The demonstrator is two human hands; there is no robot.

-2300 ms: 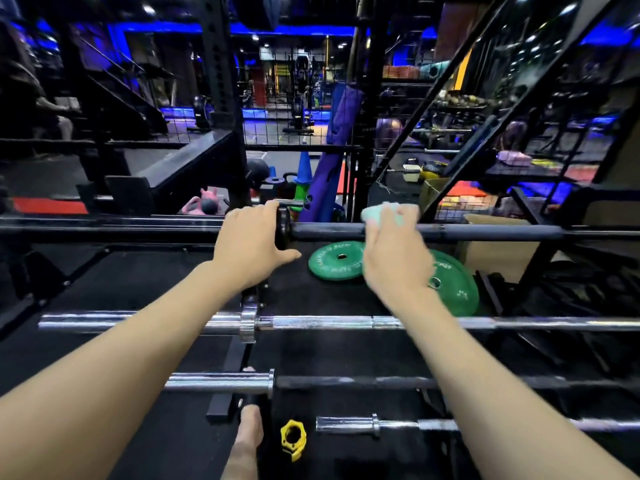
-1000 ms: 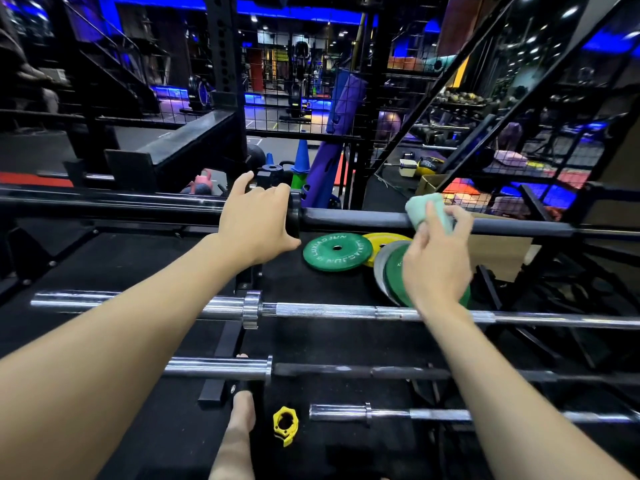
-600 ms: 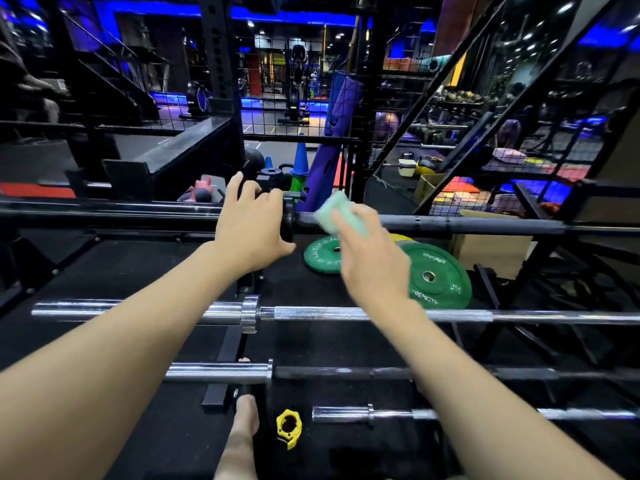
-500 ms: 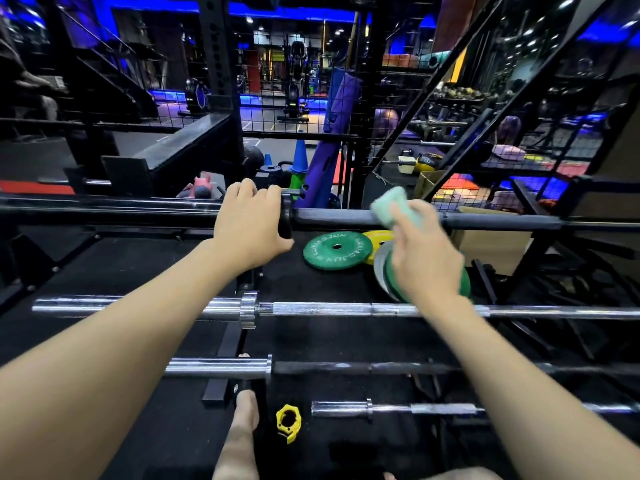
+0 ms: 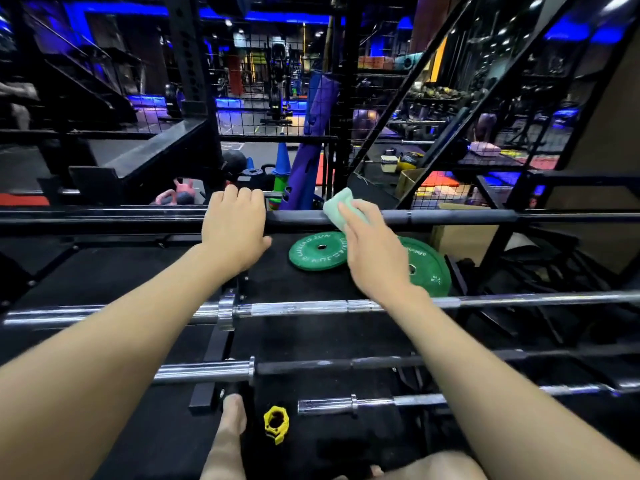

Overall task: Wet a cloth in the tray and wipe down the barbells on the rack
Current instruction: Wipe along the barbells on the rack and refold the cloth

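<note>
From the head camera, the left hand (image 5: 232,227) curls over the top black barbell (image 5: 450,216), gripping it. Just to its right, the right hand (image 5: 374,251) pinches a pale green cloth (image 5: 337,209) and presses it against the same bar. Two green plates (image 5: 317,251) lie on the floor beneath the right hand. Nearer, under both forearms, a chrome barbell (image 5: 301,307) rests on the rack.
</note>
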